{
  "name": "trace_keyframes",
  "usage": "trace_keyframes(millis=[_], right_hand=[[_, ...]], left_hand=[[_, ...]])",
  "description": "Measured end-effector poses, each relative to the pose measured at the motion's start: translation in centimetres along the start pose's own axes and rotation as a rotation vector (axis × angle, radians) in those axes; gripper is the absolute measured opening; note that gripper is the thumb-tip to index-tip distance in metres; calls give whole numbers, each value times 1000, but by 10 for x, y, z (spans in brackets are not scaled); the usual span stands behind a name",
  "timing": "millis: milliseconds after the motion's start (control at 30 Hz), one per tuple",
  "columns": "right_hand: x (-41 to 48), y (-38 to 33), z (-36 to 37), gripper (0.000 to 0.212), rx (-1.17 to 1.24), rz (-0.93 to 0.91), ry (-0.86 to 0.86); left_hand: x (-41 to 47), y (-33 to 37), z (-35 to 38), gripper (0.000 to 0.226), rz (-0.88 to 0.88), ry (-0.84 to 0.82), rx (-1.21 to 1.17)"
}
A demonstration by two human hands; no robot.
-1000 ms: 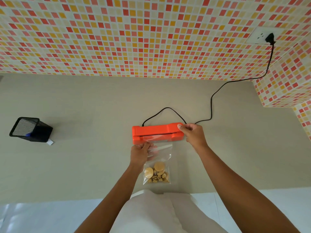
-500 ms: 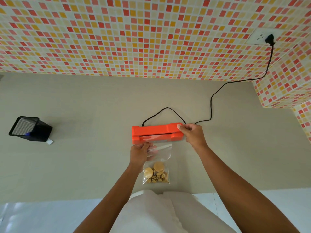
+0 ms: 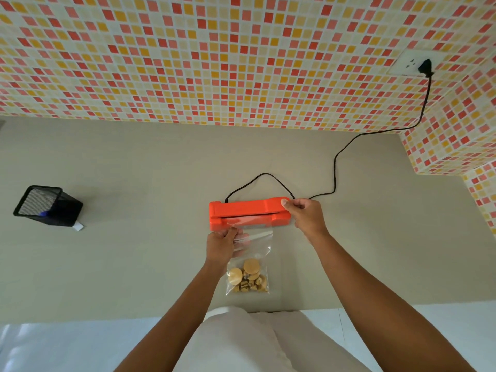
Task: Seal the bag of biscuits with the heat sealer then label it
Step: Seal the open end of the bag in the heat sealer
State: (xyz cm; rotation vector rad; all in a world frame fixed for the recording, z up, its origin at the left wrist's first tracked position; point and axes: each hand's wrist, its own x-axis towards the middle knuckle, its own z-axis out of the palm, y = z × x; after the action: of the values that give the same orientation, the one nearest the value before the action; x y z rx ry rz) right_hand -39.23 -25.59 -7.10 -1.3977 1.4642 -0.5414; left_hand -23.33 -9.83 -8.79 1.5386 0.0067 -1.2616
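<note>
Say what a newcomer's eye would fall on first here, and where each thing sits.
The bright orange heat sealer sits centre-frame, the right hand gripping its right end. The left hand pinches a clear bag of biscuits, its top in the sealer's slot. A mosaic wall fills the top.

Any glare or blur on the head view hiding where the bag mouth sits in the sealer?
Head view: sharp, even soft light; wide-angle bends the wall tiles; faint sheen on the clear bag, whose top edge is hard to trace inside the orange sealer slot.
</note>
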Motion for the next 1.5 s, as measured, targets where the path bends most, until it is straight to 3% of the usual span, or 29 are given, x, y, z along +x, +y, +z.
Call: trace_keyframes(millis=[500,667,867,1133,1500], right_hand=[[-15,-21,-5,30,8,-13,61],[-28,-47,-9,15,56,-43,66],[-46,-87,-14,6,101,-95,-52],[-61,-122,0,15,190,-156,-231],[-73,-168,46,27,87,-258,-397]], left_hand=[[3,-1,-1,24,14,-3,19],[4,-1,-1,24,15,2,22],[6,-3,-2,24,16,6,38],[10,-5,-3,25,11,18,68],[6,-1,-2,22,11,15,53]])
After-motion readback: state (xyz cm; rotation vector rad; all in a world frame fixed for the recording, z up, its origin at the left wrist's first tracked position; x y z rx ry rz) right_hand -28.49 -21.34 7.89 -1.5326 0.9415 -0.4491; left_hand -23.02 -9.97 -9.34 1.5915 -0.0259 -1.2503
